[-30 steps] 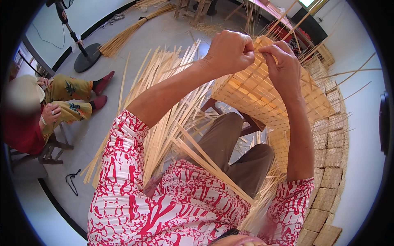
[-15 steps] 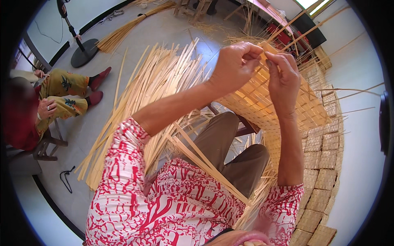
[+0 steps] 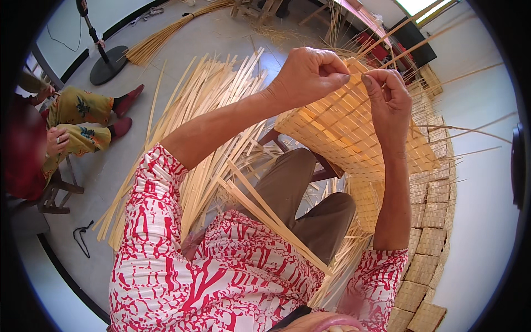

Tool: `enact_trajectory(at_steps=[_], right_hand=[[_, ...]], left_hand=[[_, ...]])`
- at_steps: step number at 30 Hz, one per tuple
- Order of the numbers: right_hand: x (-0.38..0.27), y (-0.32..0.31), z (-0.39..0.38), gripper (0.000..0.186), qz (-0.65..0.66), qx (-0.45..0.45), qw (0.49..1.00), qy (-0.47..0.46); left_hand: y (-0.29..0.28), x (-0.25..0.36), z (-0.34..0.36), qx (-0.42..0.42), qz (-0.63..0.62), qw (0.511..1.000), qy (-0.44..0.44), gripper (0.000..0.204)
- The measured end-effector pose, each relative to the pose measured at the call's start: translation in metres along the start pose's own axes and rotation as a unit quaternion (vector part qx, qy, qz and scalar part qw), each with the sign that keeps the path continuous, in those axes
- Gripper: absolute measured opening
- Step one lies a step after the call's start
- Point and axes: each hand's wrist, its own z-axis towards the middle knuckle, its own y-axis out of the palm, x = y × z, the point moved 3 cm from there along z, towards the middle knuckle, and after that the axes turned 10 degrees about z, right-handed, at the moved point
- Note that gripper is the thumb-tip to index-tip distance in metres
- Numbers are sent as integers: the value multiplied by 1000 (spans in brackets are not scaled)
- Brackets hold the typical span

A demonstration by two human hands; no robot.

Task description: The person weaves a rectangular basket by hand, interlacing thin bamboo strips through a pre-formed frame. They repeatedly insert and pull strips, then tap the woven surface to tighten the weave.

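Note:
A woven basket of pale bamboo strips (image 3: 332, 119) lies tilted in front of me, its open weave facing up. Over its far part my left hand (image 3: 311, 76) is closed in a pinch, thumb against forefinger. Close to the right of it, my right hand (image 3: 390, 99) also pinches, thumb and forefinger together. A small gap separates the two pairs of fingertips. Whatever lies between them is too thin to make out. Long loose strip ends (image 3: 408, 51) stick out from the basket beyond my right hand.
Left of my knees spreads a heap of loose bamboo strips (image 3: 213, 105). A dark wooden stool (image 3: 326, 170) stands under the basket. Stacked woven pieces (image 3: 423, 271) line the right wall. Farther off are a tied strip bundle (image 3: 160, 39), a round black stand base (image 3: 109, 65) and a seated person (image 3: 83, 108).
My fingertips have drawn slightly apart. The right hand has moved a little right and down, and the left hand slightly left. The view has shifted slightly.

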Motion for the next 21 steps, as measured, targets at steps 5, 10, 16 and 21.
enact_trajectory(at_steps=[5, 10, 16, 21], right_hand=[[-3, 2, -4, 7, -24, -23, 999, 9], [-2, 9, -3, 7, 16, -16, 999, 36], [-2, 5, 0, 8, -46, -5, 999, 26], [-2, 1, 1, 8, -94, -23, 995, 6]], left_hand=[[1, 9, 2, 58, 111, 992, 13, 12], [-23, 7, 31, 243, 374, 879, 170, 8], [-31, -6, 10, 93, 357, 926, 81, 10], [-23, -8, -4, 14, 251, 968, 27, 15]])
